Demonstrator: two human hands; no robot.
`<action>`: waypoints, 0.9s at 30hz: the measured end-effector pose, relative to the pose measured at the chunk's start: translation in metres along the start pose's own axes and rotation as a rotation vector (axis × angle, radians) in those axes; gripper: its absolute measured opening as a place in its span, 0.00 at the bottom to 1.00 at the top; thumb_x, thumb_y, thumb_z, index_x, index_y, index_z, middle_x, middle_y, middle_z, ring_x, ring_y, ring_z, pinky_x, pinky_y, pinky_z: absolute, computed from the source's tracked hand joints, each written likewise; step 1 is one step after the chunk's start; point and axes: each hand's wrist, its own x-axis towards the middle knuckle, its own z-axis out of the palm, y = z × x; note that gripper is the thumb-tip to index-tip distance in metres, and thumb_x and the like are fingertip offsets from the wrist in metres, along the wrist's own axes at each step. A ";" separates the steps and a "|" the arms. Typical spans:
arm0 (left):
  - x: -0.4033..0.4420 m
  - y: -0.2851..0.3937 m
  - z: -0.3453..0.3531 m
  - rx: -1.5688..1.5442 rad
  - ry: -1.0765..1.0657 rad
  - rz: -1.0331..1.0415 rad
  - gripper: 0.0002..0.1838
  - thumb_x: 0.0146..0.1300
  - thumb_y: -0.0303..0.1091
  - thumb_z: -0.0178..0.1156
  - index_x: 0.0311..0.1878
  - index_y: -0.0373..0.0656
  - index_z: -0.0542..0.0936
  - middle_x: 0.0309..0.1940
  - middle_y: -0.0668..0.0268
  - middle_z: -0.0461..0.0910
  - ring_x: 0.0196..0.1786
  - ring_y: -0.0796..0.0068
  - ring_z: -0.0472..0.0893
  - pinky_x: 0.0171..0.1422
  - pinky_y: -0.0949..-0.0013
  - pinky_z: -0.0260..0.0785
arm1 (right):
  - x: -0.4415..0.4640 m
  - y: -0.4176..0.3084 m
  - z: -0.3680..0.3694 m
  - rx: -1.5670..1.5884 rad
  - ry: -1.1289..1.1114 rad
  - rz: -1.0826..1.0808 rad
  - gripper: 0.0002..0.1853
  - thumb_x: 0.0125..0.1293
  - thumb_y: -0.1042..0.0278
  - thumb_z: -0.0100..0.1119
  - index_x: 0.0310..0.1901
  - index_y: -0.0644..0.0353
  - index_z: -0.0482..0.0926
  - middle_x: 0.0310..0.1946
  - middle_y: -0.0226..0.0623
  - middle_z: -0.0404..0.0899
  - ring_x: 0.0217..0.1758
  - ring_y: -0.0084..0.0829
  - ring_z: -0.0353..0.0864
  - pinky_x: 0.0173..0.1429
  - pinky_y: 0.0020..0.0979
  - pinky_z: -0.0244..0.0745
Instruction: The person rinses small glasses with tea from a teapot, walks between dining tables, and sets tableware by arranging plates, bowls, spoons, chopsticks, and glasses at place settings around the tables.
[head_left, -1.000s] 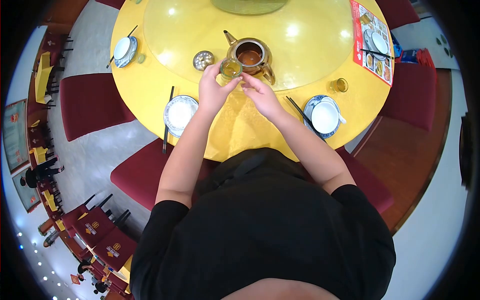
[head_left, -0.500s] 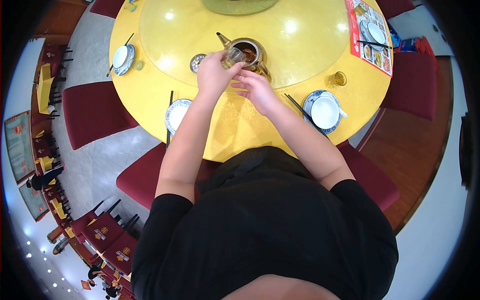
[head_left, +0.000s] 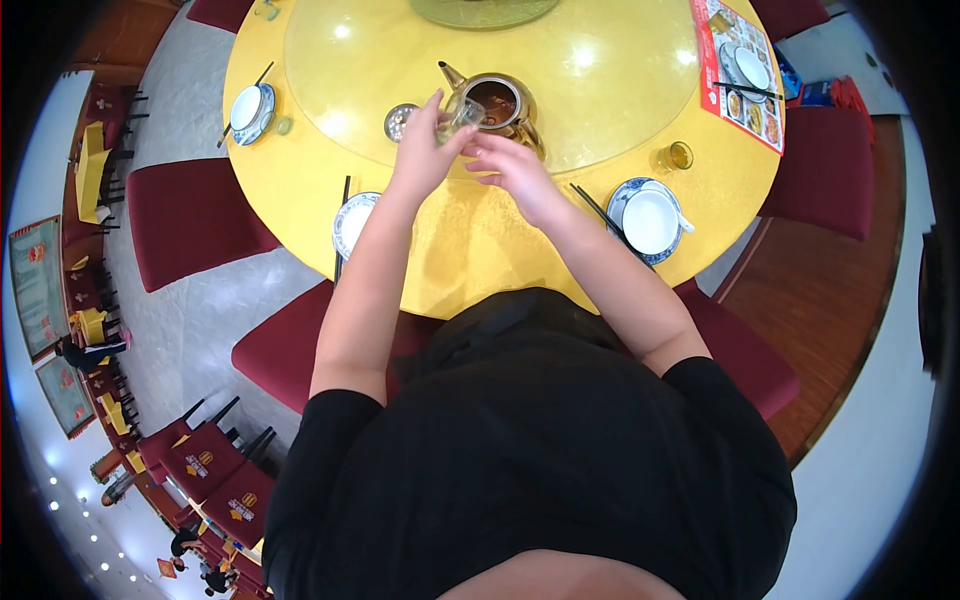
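My left hand (head_left: 428, 150) holds a small clear glass (head_left: 460, 117), tilted toward the open mouth of a brass-coloured teapot (head_left: 500, 103). Brownish liquid or leaves show inside the pot. Just right of the glass is my right hand (head_left: 515, 175), its fingers apart and their tips close to the glass and my left fingertips. It holds nothing that I can see. A round metal lid (head_left: 401, 122) lies to the left of the teapot, partly behind my left hand.
A bowl (head_left: 650, 222) on a blue-patterned plate has black chopsticks (head_left: 612, 224) beside it. Another plate (head_left: 352, 225) lies by my left forearm. An amber glass (head_left: 677, 156) and a printed menu (head_left: 745, 75) are at the right, a bowl (head_left: 246, 108) at the far left.
The glass, upright a second ago, has tipped toward the teapot's mouth. My right hand has shifted slightly away from it, and the view has moved a little.
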 end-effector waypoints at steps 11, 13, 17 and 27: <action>-0.106 -0.071 0.000 0.052 -0.024 -0.133 0.33 0.47 0.34 0.76 0.57 0.38 0.74 0.50 0.54 0.77 0.60 0.57 0.75 0.62 0.58 0.69 | -0.047 0.068 -0.026 -0.654 -0.134 0.046 0.21 0.68 0.65 0.55 0.61 0.62 0.76 0.55 0.45 0.81 0.58 0.36 0.81 0.62 0.33 0.74; -0.108 -0.075 0.005 0.239 -0.046 -0.097 0.32 0.46 0.35 0.75 0.55 0.40 0.76 0.51 0.55 0.78 0.61 0.56 0.74 0.66 0.55 0.65 | -0.066 0.081 -0.050 -0.638 -0.078 0.095 0.20 0.68 0.65 0.55 0.59 0.63 0.77 0.54 0.45 0.81 0.59 0.36 0.81 0.62 0.34 0.74; -0.107 -0.089 0.011 0.443 -0.018 -0.062 0.32 0.47 0.41 0.74 0.57 0.43 0.76 0.52 0.57 0.79 0.65 0.57 0.70 0.72 0.52 0.54 | -0.115 0.082 -0.079 -0.684 0.097 0.193 0.17 0.69 0.66 0.54 0.56 0.63 0.79 0.53 0.45 0.82 0.58 0.36 0.81 0.62 0.33 0.74; -0.115 -0.076 0.008 0.348 0.210 0.251 0.33 0.53 0.41 0.71 0.62 0.42 0.72 0.61 0.52 0.68 0.65 0.50 0.67 0.67 0.48 0.56 | -0.222 0.045 -0.052 -0.674 0.570 0.021 0.14 0.70 0.69 0.54 0.54 0.63 0.79 0.48 0.38 0.83 0.48 0.28 0.81 0.55 0.30 0.76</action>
